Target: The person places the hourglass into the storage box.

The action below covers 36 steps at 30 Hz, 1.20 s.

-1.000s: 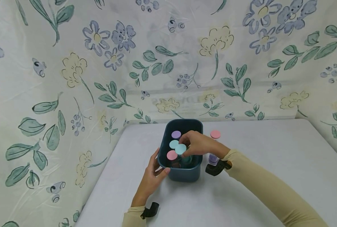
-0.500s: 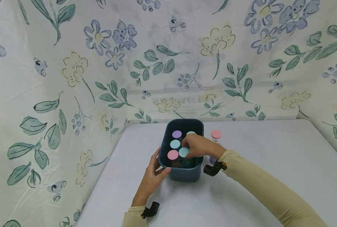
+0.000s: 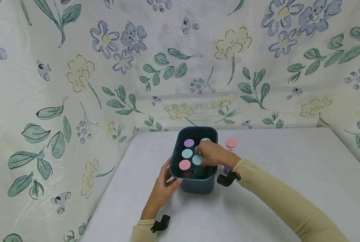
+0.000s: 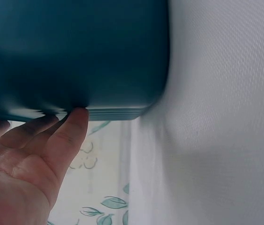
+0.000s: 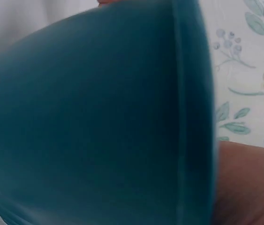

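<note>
A dark teal plastic bin (image 3: 197,187) stands on the table, with several small capped bottles upright inside. Along its left side are a purple cap (image 3: 189,143), a light-blue cap (image 3: 187,154) and a pink cap (image 3: 184,165). My right hand (image 3: 212,154) reaches in and pinches a bottle with a light-blue cap (image 3: 197,159) beside the pink-capped one. Another light-blue cap (image 3: 205,139) shows behind that hand. My left hand (image 3: 163,186) touches the bin's near left corner with extended fingers (image 4: 71,133). In the right wrist view, the bin wall (image 5: 99,108) hides my fingertips.
Right of the bin, a pink-capped bottle (image 3: 230,143) stands on the white tabletop (image 3: 274,161). A purple item (image 3: 226,170) is partly hidden by my right wrist. A flowered cloth (image 3: 155,67) hangs behind and to the left.
My right hand has shifted the light-blue-capped bottle slightly rightward, away from the pink-capped one and lower into the bin. The left hand has stayed on the corner.
</note>
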Available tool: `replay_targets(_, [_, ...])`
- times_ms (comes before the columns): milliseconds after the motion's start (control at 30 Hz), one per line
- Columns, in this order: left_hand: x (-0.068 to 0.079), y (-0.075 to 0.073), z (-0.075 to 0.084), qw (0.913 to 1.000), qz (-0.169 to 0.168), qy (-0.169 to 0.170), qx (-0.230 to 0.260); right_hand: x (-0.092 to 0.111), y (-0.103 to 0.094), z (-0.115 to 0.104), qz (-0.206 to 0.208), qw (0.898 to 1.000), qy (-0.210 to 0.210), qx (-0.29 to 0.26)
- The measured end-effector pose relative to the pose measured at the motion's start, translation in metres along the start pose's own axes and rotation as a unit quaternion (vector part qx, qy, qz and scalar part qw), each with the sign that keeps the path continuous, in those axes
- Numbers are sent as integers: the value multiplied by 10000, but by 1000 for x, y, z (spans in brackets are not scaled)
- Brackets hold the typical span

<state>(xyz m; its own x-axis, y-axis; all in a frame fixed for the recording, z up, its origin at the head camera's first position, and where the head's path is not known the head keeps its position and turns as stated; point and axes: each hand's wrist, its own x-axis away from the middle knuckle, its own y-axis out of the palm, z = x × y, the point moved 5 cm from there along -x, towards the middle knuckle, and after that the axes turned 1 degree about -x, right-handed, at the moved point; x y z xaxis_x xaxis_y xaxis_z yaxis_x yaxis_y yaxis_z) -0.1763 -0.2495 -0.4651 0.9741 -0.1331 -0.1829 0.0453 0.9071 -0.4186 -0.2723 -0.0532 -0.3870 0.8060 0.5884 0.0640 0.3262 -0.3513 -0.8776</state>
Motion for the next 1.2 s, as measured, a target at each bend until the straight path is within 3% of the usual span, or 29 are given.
replay_targets(567, [1, 0, -1, 10000, -50, 37, 67, 1, 6, -5, 46, 9997, -174, 169])
replay_targets(867, [0, 0, -2, 9999, -63, 62, 96, 2, 5, -4, 63, 9997, -64, 206])
replay_targets(1033, [0, 0, -2, 9999, -73, 32, 115, 14, -10, -3, 280, 9989, -323, -213])
replay_targets(1200, [-1, 0, -1, 9999, -73, 35, 119, 31, -36, 8, 722, 9902, -619, -1025])
